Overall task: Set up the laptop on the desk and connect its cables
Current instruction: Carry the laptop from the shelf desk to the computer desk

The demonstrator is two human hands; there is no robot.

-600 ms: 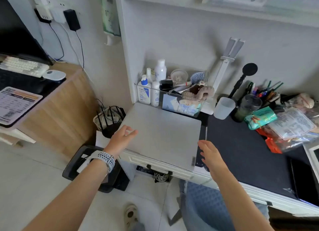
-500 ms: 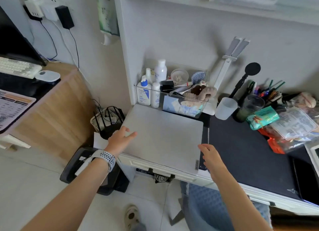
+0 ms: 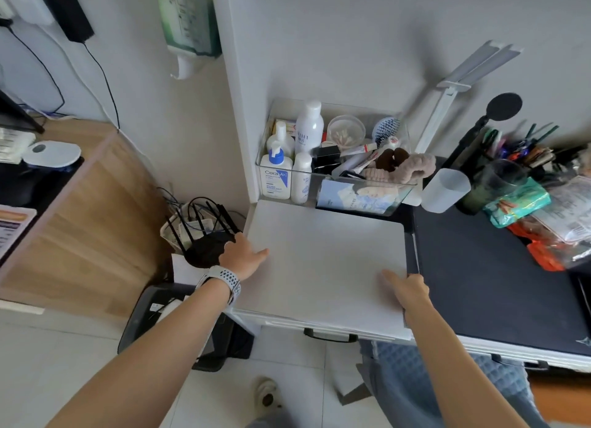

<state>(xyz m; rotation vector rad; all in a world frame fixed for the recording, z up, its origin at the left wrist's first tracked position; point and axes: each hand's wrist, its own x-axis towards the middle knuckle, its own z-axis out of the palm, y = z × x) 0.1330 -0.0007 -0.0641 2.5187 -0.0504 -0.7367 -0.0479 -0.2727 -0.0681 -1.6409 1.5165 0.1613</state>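
Closed laptop [image 3: 323,261] flat at desk's [image 3: 499,287] front-left corner. Left hand [image 3: 242,257] grasps its left edge, thumb on lid. Right hand [image 3: 410,289] grasps right edge, thumb on lid. Both forearms extended.

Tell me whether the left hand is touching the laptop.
Touching. In the head view the left hand rests on the left edge of the closed laptop, thumb lying on the lid with no gap visible.
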